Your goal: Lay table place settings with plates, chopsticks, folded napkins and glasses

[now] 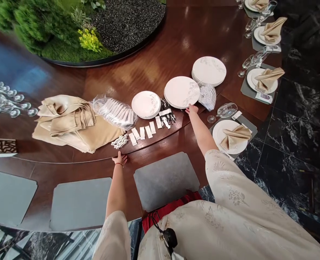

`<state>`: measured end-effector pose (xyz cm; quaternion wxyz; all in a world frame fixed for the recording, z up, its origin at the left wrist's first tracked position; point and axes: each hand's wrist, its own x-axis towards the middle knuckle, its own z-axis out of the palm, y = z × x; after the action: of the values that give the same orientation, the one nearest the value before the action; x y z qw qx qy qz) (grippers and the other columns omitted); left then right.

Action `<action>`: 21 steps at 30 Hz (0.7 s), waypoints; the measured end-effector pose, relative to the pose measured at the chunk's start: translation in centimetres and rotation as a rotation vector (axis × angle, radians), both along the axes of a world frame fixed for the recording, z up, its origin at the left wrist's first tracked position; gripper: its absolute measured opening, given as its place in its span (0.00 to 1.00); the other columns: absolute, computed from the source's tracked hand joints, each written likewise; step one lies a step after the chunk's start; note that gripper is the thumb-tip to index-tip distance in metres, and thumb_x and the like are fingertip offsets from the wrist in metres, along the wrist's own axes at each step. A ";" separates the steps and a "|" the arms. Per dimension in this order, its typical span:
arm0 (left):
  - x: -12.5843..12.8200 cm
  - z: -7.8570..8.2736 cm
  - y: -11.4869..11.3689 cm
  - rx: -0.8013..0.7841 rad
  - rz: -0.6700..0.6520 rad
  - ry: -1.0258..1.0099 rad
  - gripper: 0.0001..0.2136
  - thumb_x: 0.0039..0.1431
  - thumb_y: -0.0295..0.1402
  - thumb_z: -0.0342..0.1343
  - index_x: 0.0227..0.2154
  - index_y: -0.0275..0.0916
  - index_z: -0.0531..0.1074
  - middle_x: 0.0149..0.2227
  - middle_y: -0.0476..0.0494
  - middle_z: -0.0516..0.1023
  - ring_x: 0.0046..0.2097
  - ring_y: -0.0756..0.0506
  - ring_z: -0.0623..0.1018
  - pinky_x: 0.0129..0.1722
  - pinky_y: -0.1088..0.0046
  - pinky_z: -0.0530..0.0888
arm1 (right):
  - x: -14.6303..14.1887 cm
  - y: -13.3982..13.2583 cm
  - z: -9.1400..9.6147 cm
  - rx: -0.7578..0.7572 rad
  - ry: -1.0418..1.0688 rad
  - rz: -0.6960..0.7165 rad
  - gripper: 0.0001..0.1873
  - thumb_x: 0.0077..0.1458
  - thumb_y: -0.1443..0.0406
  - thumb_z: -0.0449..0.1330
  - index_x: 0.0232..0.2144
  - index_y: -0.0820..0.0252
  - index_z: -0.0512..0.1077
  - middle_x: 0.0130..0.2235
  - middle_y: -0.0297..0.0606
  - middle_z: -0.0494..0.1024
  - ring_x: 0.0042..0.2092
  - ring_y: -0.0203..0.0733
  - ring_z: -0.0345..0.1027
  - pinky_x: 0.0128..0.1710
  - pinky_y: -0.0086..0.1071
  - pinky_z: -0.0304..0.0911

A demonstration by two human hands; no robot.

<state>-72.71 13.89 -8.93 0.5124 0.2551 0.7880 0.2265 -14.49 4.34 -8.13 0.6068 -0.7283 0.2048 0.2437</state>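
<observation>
Right hand (191,109) reaches forward, fingers bent against the rim of a stack of round white porcelain plates with grey leaf print (180,92), cannot tell if it grips. Left hand (119,159) lies open, fingers spread, holding nothing, on a dark polished wood table (176,43), well left of the stack. Just behind the stack, a taller stack of round white plates (209,70). Just left of it, black-handled cutlery (166,110), then a smaller stack of white plates (145,104). Further left, a clear plastic bag of white items (115,112) and a pile of beige cloth napkins (67,122). Just in front of the stack, a grey rounded placemat (166,180)
</observation>
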 end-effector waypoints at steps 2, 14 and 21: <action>-1.9 0.2 -1.1 0.004 0.049 -0.024 0.33 0.70 0.36 0.58 0.71 0.49 0.47 0.45 0.40 0.82 0.49 0.42 0.85 0.46 0.65 0.82 | -1.2 0.4 0.0 0.087 0.052 -0.019 0.07 0.68 0.68 0.61 0.35 0.59 0.68 0.29 0.29 0.73 0.30 0.29 0.73 0.36 0.26 0.80; -5.2 0.2 -22.5 0.266 -0.036 -0.096 0.24 0.65 0.42 0.57 0.63 0.44 0.67 0.44 0.37 0.83 0.48 0.35 0.85 0.50 0.52 0.81 | -11.4 -3.3 0.9 0.457 0.058 0.222 0.22 0.59 0.77 0.61 0.54 0.55 0.69 0.54 0.36 0.81 0.50 0.32 0.79 0.53 0.27 0.78; 3.3 1.6 -23.7 0.318 -0.320 -0.394 0.22 0.64 0.49 0.63 0.57 0.45 0.75 0.58 0.32 0.79 0.63 0.33 0.78 0.58 0.54 0.79 | -21.5 -16.3 1.1 0.538 0.199 0.538 0.32 0.54 0.75 0.64 0.59 0.49 0.67 0.59 0.35 0.80 0.58 0.41 0.77 0.60 0.35 0.76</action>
<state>-69.41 -9.85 -7.33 0.6385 0.4043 0.5777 0.3085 -35.99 -11.98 -7.01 0.6678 -0.5438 -0.0068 0.5082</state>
